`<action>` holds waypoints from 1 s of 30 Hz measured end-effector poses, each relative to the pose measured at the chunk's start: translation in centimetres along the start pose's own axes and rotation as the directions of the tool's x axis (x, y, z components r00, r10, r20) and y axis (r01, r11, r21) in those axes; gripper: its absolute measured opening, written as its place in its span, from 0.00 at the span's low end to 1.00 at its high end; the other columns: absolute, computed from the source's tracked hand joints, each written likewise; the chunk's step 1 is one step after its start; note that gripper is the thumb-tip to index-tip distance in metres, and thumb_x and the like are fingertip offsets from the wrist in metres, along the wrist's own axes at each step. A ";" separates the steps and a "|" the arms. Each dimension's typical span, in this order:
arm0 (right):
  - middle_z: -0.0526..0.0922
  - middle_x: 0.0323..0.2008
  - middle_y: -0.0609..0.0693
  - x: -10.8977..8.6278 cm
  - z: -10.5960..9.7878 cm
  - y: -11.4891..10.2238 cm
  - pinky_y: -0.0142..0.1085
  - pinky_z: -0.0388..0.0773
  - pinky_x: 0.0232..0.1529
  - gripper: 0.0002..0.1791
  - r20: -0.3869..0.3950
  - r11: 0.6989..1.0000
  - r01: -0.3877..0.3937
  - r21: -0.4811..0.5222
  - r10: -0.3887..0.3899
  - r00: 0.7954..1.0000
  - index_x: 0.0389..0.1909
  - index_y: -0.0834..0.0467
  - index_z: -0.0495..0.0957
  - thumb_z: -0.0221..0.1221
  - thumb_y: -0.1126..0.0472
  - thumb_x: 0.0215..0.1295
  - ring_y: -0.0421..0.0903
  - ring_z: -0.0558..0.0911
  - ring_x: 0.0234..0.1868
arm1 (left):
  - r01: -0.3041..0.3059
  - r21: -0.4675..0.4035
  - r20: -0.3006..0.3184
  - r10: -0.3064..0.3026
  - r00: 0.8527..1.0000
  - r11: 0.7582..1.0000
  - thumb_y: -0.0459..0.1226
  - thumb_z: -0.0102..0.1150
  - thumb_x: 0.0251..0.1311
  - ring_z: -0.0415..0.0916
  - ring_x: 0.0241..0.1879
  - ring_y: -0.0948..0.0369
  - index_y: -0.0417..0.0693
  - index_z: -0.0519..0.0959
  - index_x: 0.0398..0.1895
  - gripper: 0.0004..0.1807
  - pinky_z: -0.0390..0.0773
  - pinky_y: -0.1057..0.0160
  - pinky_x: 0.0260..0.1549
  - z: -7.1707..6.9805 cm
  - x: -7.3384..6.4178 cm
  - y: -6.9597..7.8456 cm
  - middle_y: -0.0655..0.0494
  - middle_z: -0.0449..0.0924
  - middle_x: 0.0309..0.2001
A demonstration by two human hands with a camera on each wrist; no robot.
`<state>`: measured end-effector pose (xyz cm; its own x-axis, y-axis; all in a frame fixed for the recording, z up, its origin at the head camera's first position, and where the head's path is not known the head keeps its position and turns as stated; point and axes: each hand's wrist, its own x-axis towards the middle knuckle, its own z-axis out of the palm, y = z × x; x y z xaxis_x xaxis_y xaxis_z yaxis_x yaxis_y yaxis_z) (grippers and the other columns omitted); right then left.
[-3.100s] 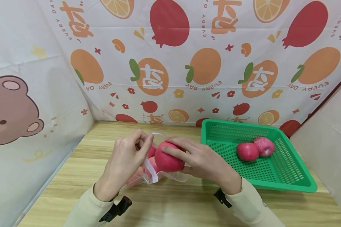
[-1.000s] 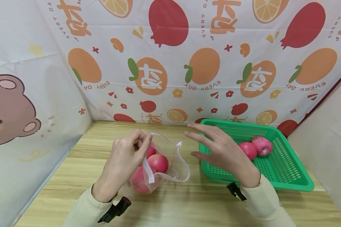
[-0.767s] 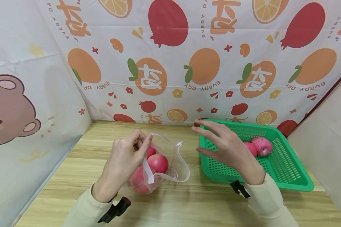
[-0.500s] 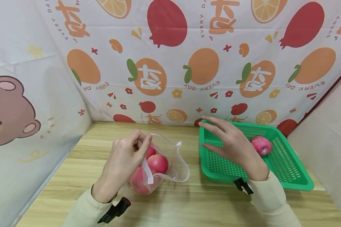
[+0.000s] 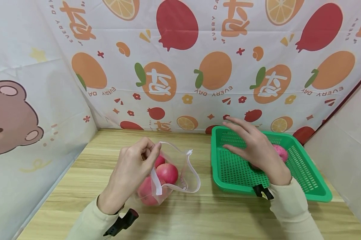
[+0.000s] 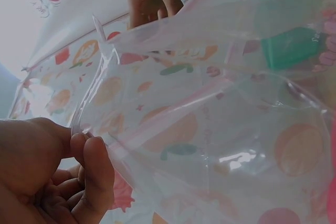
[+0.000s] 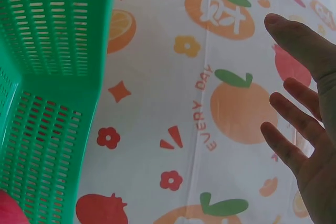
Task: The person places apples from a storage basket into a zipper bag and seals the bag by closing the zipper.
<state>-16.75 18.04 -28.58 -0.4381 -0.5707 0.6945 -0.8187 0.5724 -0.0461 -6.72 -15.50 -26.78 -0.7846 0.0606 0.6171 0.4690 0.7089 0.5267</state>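
Note:
My left hand (image 5: 135, 170) pinches the edge of a clear zip bag (image 5: 186, 166) between thumb and finger. Its mouth gapes toward the right, and several apples (image 5: 167, 173) lie inside. In the left wrist view the pinch on the clear plastic (image 6: 210, 124) shows close up. My right hand (image 5: 256, 146) hovers over the green basket (image 5: 217, 160) with fingers spread and nothing in them. Behind that hand and wrist an apple (image 5: 280, 152) is partly hidden, and a sliver of red skin shows under the palm. The right wrist view shows the hand (image 7: 304, 108) apart from the basket.
The wooden table (image 5: 195, 220) carries the bag and the basket. A white cloth with printed fruit (image 5: 180, 66) hangs behind it, and another with a bear print (image 5: 12, 116) stands at the left. Black straps (image 5: 121, 222) circle both wrists.
Three seconds ago the right hand held an apple at the bag's mouth. That apple has left the hand, which has moved right over the basket. The left hand has kept its pinch.

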 end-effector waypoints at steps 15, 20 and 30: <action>0.76 0.65 0.59 -1.2 0.3 2.9 0.49 0.83 0.50 0.48 -0.044 1.000 -0.030 -0.009 0.030 0.999 0.68 0.59 0.74 0.82 0.67 0.40 0.54 0.80 0.61 | 0.001 0.007 0.002 -0.001 1.000 1.000 0.31 0.67 0.64 0.60 0.15 0.70 0.48 0.78 0.25 0.11 0.61 0.71 0.14 0.1 0.0 0.1 0.65 0.67 0.15; 0.76 0.65 0.58 -1.7 0.4 3.7 0.49 0.81 0.52 0.46 -0.025 0.997 -0.079 -0.018 0.079 0.997 0.67 0.60 0.74 0.81 0.65 0.43 0.54 0.80 0.61 | 0.001 0.006 0.005 -0.001 1.000 1.000 0.31 0.67 0.64 0.60 0.16 0.70 0.48 0.78 0.25 0.11 0.62 0.71 0.14 0.1 -0.1 0.1 0.65 0.67 0.16; 0.75 0.66 0.56 -2.8 0.2 5.5 0.56 0.81 0.54 0.44 0.067 0.969 -0.246 -0.002 0.246 0.967 0.69 0.56 0.72 0.79 0.62 0.49 0.55 0.79 0.59 | -0.017 0.014 -0.002 0.017 1.000 1.000 0.29 0.68 0.62 0.59 0.15 0.71 0.48 0.76 0.24 0.12 0.61 0.71 0.14 0.2 -0.1 -0.1 0.65 0.66 0.15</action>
<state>-20.10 22.67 -30.88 -0.6498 -0.4510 0.6119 -0.6850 0.6963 -0.2143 -6.79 -15.42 -27.00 -0.7758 0.0713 0.6270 0.4766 0.7174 0.5081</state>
